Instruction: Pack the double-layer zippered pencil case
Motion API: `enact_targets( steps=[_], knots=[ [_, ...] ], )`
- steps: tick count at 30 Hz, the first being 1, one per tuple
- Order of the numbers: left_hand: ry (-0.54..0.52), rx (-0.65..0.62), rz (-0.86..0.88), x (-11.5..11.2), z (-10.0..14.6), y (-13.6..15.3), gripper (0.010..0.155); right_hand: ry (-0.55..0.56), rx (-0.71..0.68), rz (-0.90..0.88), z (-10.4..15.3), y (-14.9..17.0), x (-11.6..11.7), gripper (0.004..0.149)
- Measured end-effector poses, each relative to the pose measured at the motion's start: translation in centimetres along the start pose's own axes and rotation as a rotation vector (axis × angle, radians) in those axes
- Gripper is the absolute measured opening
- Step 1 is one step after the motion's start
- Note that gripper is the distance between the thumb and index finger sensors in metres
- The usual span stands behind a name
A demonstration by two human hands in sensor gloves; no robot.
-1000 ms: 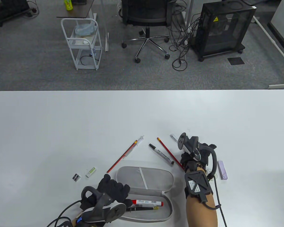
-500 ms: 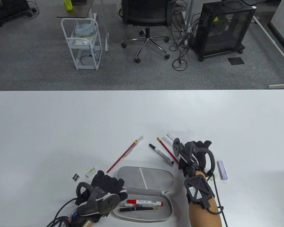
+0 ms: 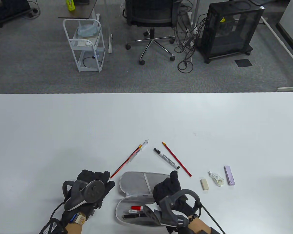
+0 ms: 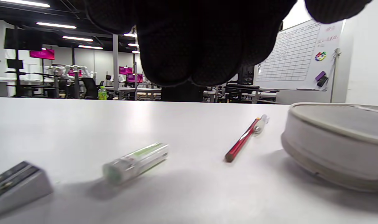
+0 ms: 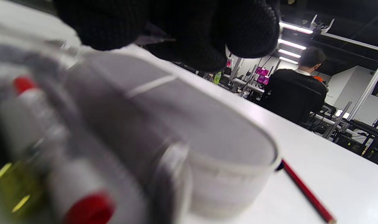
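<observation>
Packing step: right hand (image 3: 169, 189) over open pencil case (image 3: 136, 180); fingers' state unclear. Left hand (image 3: 91, 184) hovers beside, fingers spread. Next: fetch pens beyond fingers.

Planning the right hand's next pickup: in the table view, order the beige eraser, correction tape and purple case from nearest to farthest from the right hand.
1. Beige eraser: nearest, just to the right of the right hand.
2. Correction tape: next, farther right.
3. Purple case: farthest, rightmost of the row.
</observation>
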State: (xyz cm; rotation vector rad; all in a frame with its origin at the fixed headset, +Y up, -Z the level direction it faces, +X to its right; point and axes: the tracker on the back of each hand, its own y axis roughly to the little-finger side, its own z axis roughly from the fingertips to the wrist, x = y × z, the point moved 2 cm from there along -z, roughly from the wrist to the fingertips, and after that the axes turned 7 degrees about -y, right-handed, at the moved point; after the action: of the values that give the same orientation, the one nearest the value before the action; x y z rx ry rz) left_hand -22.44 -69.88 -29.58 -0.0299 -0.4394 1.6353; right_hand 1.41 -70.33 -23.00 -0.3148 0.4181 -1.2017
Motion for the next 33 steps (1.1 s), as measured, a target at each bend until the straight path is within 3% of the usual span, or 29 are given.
enact_targets(
  steps=[3, 4, 7, 10, 16, 21, 24, 27, 30, 33],
  knots=[
    [0.008, 0.017, -0.031, -0.3, -0.1, 0.3, 0.056, -0.005, 0.014, -0.036, 0.6, -0.6, 2.4, 0.052],
    [0.013, 0.022, -0.036, -0.5, -0.1, 0.4, 0.057, -0.051, 0.01, -0.024, 0.6, -0.5, 2.7, 0.053],
    [0.04, 0.035, -0.059, -1.2, -0.3, 0.4, 0.058, -0.019, 0.055, -0.023, 0.7, 0.5, 2.6, 0.055],
    [0.064, 0.041, -0.115, -2.0, -0.5, 0.3, 0.058, -0.09, 0.048, -0.077, 0.7, 0.8, 2.9, 0.064],
    [0.141, 0.071, -0.216, -3.7, -1.7, -0.1, 0.056, 0.0, 0.088, -0.178, 1.1, 2.7, 2.0, 0.065],
    [0.253, 0.082, -0.34, -5.1, -4.6, -1.3, 0.059, 0.013, 0.117, -0.257, 1.2, 4.2, 2.1, 0.065],
    [0.373, 0.09, -0.428, -6.7, -6.4, -1.9, 0.063, 0.017, 0.128, -0.283, 1.4, 4.8, 2.1, 0.065],
    [0.453, 0.16, -0.406, -7.4, -7.5, -1.4, 0.064, 0.018, 0.135, -0.302, 1.6, 5.3, 2.1, 0.065],
    [0.425, 0.267, -0.289, -7.4, -8.5, -0.4, 0.058, 0.024, 0.147, -0.317, 1.8, 5.7, 2.0, 0.065],
    [0.351, 0.259, -0.342, -7.4, -9.2, -0.7, 0.044, 0.026, 0.154, -0.328, 1.9, 6.0, 2.0, 0.065]
  ],
)
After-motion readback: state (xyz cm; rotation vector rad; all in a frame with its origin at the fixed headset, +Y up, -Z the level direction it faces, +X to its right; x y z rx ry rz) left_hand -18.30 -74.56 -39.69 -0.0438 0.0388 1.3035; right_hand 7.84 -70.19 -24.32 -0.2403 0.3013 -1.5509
